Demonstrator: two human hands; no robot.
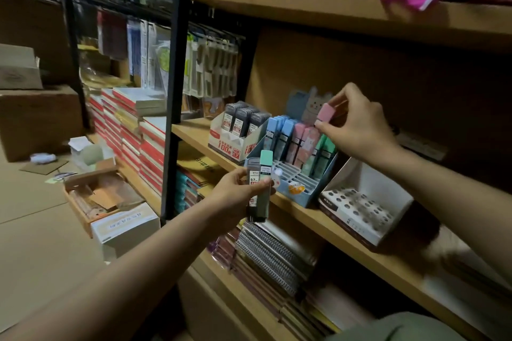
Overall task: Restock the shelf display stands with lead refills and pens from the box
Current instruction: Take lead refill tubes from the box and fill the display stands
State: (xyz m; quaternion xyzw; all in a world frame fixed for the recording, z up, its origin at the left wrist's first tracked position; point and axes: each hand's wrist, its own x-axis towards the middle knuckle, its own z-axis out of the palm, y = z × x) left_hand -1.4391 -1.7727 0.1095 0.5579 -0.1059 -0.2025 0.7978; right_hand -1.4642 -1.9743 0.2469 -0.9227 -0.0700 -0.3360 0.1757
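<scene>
My left hand [235, 191] holds a small bunch of lead refill cases [260, 188], one with a green cap, in front of the shelf edge. My right hand [357, 124] pinches a pink-capped refill case [325, 113] above the blue display stand [302, 183], whose back rows hold blue, pink and green cases while its front slots stand empty. A white stand [235, 144] with dark refill cases sits to its left. To the right, a white stand [368, 202] with round holes holds nothing.
The wooden shelf [346, 232] carries the stands. Notebooks are stacked on the shelf below and to the left. An open cardboard box [97, 194] and a white box [124, 227] lie on the floor at left. A black metal post [173, 119] divides the racks.
</scene>
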